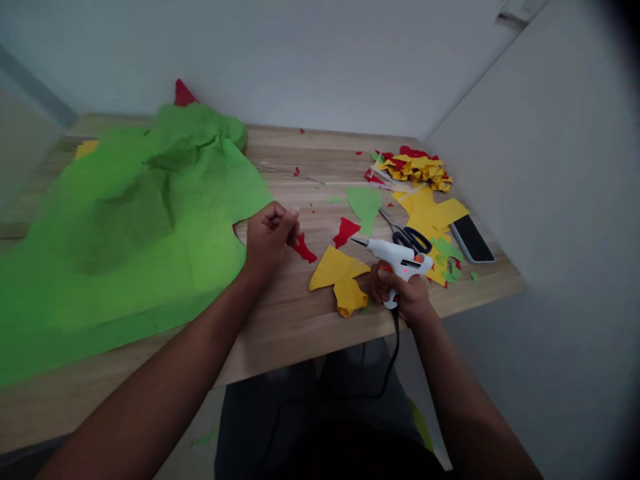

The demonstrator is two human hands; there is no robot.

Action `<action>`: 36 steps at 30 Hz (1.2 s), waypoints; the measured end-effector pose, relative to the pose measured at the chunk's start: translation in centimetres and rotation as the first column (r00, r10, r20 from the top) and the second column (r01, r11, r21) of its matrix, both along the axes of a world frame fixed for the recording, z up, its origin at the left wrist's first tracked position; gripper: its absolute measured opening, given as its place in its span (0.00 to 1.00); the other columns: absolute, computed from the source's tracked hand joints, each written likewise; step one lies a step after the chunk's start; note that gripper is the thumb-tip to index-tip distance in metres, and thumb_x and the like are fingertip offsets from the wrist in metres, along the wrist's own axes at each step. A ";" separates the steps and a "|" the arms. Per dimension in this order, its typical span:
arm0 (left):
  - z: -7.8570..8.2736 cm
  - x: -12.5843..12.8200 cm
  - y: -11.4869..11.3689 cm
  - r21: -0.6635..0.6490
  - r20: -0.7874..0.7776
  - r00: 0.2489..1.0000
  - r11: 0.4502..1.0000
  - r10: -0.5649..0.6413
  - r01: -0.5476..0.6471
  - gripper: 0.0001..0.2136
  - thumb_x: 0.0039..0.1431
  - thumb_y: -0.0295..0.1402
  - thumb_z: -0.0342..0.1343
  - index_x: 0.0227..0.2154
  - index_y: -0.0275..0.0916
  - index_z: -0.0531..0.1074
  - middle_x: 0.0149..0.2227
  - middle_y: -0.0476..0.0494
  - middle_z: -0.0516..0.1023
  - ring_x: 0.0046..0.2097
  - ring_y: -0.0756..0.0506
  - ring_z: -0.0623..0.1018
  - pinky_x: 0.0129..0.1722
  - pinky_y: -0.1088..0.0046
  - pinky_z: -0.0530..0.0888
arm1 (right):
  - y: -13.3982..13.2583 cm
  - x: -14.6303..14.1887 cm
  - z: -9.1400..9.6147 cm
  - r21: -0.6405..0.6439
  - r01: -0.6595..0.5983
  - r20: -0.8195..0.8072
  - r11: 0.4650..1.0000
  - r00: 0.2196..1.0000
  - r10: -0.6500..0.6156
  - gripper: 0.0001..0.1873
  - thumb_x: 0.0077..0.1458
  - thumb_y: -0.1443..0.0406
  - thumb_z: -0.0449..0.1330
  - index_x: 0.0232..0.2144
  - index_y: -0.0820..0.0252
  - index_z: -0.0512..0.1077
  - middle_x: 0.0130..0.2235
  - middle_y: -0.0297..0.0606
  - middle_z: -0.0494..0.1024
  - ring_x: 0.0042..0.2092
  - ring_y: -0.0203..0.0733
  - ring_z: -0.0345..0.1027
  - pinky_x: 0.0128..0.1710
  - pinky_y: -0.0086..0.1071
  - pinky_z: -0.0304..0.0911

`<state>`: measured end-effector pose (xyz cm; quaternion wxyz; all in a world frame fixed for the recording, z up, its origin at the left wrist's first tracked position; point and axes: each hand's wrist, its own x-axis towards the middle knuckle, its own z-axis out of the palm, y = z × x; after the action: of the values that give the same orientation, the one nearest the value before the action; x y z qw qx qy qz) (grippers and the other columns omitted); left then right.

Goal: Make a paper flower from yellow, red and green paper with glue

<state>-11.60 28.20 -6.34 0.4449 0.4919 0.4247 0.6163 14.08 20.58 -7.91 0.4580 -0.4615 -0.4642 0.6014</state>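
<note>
My right hand (pixel 403 293) is closed around the grip of a white hot glue gun (pixel 395 255), whose nozzle points left over the wooden table (pixel 285 313). A black cord hangs from the gun past the table's front edge. My left hand (pixel 270 235) is closed in a pinch on a small red paper piece (pixel 303 248) at the edge of a big crumpled green paper sheet (pixel 130 220). A folded yellow paper piece (pixel 343 277) lies between my hands. Another red scrap (pixel 346 231) sits just beyond it.
Blue-handled scissors (pixel 411 238) lie behind the glue gun, beside yellow sheets (pixel 433 213) and green scraps. A dark phone (pixel 471 239) rests near the right edge. A pile of yellow and red cut paper (pixel 417 167) sits at the back right. A green leaf shape (pixel 365 207) lies mid-table.
</note>
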 end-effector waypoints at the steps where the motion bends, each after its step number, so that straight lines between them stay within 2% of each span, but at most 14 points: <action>1: 0.1 0.0 0.0 0.005 -0.005 1.000 1.000 0.018 -0.018 0.20 0.54 0.46 0.64 0.20 0.40 0.62 0.17 0.54 0.72 0.16 0.55 0.68 0.16 0.81 0.67 | 0.0 0.1 -0.1 -0.002 0.004 0.014 1.000 1.000 -0.004 0.20 0.51 0.55 0.67 0.19 0.55 0.64 0.16 0.28 0.64 0.19 0.35 0.56 0.20 0.31 0.56; 8: -0.3 0.0 0.2 0.017 0.006 1.000 1.000 0.024 -0.024 0.16 0.55 0.40 0.63 0.20 0.41 0.62 0.17 0.54 0.71 0.15 0.55 0.68 0.15 0.80 0.65 | -0.4 0.2 -0.3 -0.025 -0.026 0.133 0.999 0.991 0.029 0.19 0.53 0.55 0.66 0.17 0.56 0.66 0.15 0.28 0.64 0.20 0.36 0.59 0.22 0.33 0.56; 14: -0.2 0.0 0.2 0.021 -0.020 0.999 0.999 0.028 -0.027 0.16 0.55 0.39 0.62 0.20 0.41 0.61 0.17 0.54 0.70 0.15 0.55 0.67 0.15 0.80 0.65 | -0.5 -0.1 0.5 -0.012 -0.059 0.144 0.998 0.988 0.060 0.21 0.53 0.55 0.66 0.15 0.57 0.66 0.15 0.30 0.64 0.20 0.36 0.59 0.22 0.33 0.55; 20: -0.2 0.1 0.2 0.013 -0.036 0.998 0.999 0.054 -0.053 0.15 0.56 0.36 0.60 0.20 0.42 0.60 0.17 0.54 0.70 0.16 0.55 0.67 0.16 0.78 0.64 | -0.5 0.5 -0.1 -0.011 -0.042 0.119 0.999 0.992 0.043 0.20 0.53 0.55 0.66 0.16 0.57 0.66 0.16 0.30 0.65 0.20 0.36 0.58 0.22 0.33 0.56; 23: -0.4 0.0 0.1 0.020 -0.081 0.995 0.998 0.058 -0.056 0.15 0.57 0.37 0.58 0.21 0.42 0.60 0.17 0.54 0.70 0.16 0.54 0.66 0.17 0.77 0.64 | -0.4 0.7 -0.4 -0.013 -0.051 0.112 0.999 0.992 0.052 0.20 0.53 0.55 0.65 0.17 0.56 0.66 0.16 0.30 0.65 0.20 0.36 0.59 0.22 0.33 0.56; 25: -0.4 -0.1 -0.1 0.091 -0.205 0.974 0.993 0.093 -0.076 0.14 0.58 0.37 0.58 0.21 0.42 0.61 0.19 0.53 0.70 0.19 0.52 0.68 0.21 0.75 0.67 | -0.4 0.5 -0.3 -0.005 -0.051 0.114 0.999 0.992 0.051 0.20 0.53 0.55 0.65 0.17 0.56 0.66 0.16 0.30 0.65 0.20 0.36 0.59 0.22 0.33 0.56; 27: -0.4 -0.2 -0.3 0.230 -0.430 0.894 0.973 0.125 -0.026 0.09 0.57 0.35 0.59 0.24 0.42 0.67 0.23 0.50 0.74 0.26 0.49 0.73 0.30 0.71 0.71 | -0.5 0.3 0.1 0.003 -0.034 0.133 0.999 0.991 0.033 0.21 0.53 0.54 0.65 0.16 0.56 0.66 0.15 0.30 0.65 0.20 0.36 0.59 0.21 0.33 0.57; 29: -0.4 -0.3 -0.4 0.310 -0.660 0.746 0.936 0.085 0.167 0.03 0.55 0.34 0.61 0.31 0.42 0.74 0.32 0.47 0.78 0.37 0.44 0.77 0.42 0.65 0.72 | -0.8 0.0 0.9 -0.003 0.001 0.207 1.000 0.978 -0.001 0.20 0.52 0.53 0.66 0.17 0.56 0.67 0.15 0.30 0.66 0.20 0.36 0.60 0.21 0.33 0.58; 31: -0.7 -0.3 -0.5 0.250 -0.815 0.579 0.888 -0.023 0.386 0.10 0.54 0.35 0.61 0.40 0.43 0.76 0.42 0.43 0.79 0.47 0.40 0.76 0.50 0.59 0.69 | -1.2 -0.3 2.0 -0.008 0.033 0.315 0.999 0.949 -0.029 0.17 0.50 0.53 0.67 0.21 0.57 0.70 0.16 0.31 0.69 0.20 0.37 0.62 0.20 0.32 0.58; 32: -0.8 -0.3 -0.5 0.189 -0.864 0.499 0.871 -0.073 0.453 0.14 0.54 0.37 0.62 0.44 0.43 0.77 0.47 0.41 0.78 0.50 0.37 0.75 0.52 0.56 0.67 | -1.3 -0.3 2.6 -0.004 0.039 0.363 0.999 0.931 -0.035 0.16 0.49 0.53 0.68 0.23 0.58 0.72 0.17 0.31 0.70 0.19 0.37 0.62 0.20 0.31 0.58; 34: -1.2 -0.3 -0.7 0.072 -0.922 0.365 0.867 -0.131 0.493 0.20 0.54 0.42 0.63 0.50 0.46 0.76 0.54 0.38 0.74 0.56 0.33 0.71 0.56 0.51 0.63 | -1.6 -0.4 3.8 0.010 0.025 0.435 1.000 0.900 -0.027 0.16 0.49 0.52 0.68 0.26 0.58 0.73 0.16 0.31 0.70 0.18 0.36 0.61 0.18 0.30 0.57; 36: -1.4 -0.2 -0.9 -0.003 -0.946 0.286 0.885 -0.154 0.466 0.22 0.54 0.45 0.63 0.52 0.49 0.76 0.59 0.38 0.71 0.60 0.32 0.67 0.58 0.48 0.60 | -1.5 -0.5 4.8 0.021 -0.005 0.503 1.000 0.864 -0.006 0.17 0.52 0.51 0.66 0.26 0.58 0.72 0.14 0.29 0.67 0.16 0.35 0.60 0.16 0.30 0.55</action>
<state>-11.75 27.32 -7.72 0.1646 0.8812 0.4049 0.1803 13.62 19.12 -3.10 0.3264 -0.5976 -0.5738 0.4551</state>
